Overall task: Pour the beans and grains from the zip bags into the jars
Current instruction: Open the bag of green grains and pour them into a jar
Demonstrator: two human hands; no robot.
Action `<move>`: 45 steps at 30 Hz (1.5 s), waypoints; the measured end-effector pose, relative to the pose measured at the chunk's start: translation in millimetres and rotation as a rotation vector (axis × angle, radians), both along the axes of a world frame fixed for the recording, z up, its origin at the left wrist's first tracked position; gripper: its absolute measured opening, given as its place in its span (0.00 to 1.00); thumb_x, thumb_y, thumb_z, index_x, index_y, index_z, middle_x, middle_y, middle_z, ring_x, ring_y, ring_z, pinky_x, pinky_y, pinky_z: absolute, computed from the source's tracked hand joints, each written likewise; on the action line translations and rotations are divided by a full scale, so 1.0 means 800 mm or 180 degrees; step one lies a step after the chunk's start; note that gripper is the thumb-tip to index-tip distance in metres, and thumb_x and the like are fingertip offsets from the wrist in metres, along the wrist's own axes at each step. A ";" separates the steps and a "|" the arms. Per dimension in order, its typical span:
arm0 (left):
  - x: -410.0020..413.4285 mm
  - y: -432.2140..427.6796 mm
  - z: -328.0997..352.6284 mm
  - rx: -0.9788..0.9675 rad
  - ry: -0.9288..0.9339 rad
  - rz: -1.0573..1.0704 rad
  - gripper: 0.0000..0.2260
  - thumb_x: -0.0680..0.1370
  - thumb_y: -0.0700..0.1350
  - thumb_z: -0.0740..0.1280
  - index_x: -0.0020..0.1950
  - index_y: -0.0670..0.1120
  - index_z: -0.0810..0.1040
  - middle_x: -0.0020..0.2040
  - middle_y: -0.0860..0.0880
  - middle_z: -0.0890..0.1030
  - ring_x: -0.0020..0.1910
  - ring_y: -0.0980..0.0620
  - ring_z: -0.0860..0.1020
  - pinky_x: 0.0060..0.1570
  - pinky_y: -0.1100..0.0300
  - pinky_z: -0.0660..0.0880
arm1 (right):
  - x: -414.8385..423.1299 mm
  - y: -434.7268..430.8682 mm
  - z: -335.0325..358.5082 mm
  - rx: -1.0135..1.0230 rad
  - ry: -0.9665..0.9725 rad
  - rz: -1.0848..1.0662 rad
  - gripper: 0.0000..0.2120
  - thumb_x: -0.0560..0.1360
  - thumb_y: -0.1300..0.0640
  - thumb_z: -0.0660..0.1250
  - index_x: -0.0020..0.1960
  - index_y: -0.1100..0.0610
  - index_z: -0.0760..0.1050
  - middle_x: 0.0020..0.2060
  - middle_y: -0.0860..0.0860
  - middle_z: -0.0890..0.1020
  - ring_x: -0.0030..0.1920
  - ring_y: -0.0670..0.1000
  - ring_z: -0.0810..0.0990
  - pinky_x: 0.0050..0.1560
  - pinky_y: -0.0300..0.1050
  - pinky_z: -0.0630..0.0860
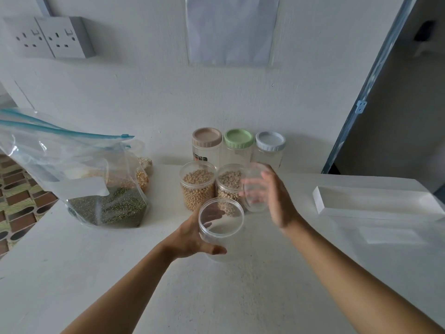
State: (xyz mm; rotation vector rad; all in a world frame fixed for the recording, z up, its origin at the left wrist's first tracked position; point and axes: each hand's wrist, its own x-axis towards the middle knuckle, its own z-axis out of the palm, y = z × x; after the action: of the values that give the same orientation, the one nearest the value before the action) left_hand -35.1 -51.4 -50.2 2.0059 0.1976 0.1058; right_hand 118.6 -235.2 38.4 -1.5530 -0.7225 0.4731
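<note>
Near the middle of the white table (144, 273), my left hand (190, 237) grips an empty clear plastic jar (224, 235). The thumb curls across its near wall, and the fingers wrap the far side, seen through the plastic. The jar stands upright with its mouth open. Just beyond it to the right, my right hand (277, 201) holds a clear round lid (255, 189) up on edge above the table. Both are smeared by motion, so I cannot make out exactly how the fingers close on it.

Just behind the empty jar stand two open short jars. One is a clear jar of pale round beans (197, 186). The other is a clear jar of mottled beige beans (228, 182), partly hidden by the lid and the empty jar's rim. Behind them, at the table's back edge against the wall, three tall clear jars stand in a row: a pink-lidded jar (207, 137), a green-lidded jar (238, 138) and a pale grey-lidded jar (270, 141).

Toward the left edge sits a large clear zip bag of green beans (108, 208) with a blue seal, its top cut off by the frame. Smaller bags of yellow and pale grains (143, 177) are mostly hidden behind it. Near the right edge lies a white rectangular tray (375, 201).

My room to move is the tabletop around my forearms, toward the near edge, which is out of view.
</note>
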 end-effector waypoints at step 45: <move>-0.201 0.098 0.206 0.1284 -0.1161 0.2724 0.03 0.81 0.45 0.68 0.52 0.50 0.81 0.48 0.57 0.84 0.48 0.60 0.81 0.45 0.66 0.78 | -0.135 0.197 0.095 0.0084 -0.1923 0.0734 0.06 0.81 0.54 0.67 0.56 0.55 0.79 0.51 0.49 0.82 0.52 0.45 0.79 0.48 0.27 0.70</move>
State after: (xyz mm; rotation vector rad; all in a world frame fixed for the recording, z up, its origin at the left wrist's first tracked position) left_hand -195.7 26.7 114.3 2.1149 0.8382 1.1149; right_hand 10.8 -78.0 114.5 -1.6047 -1.3747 0.1505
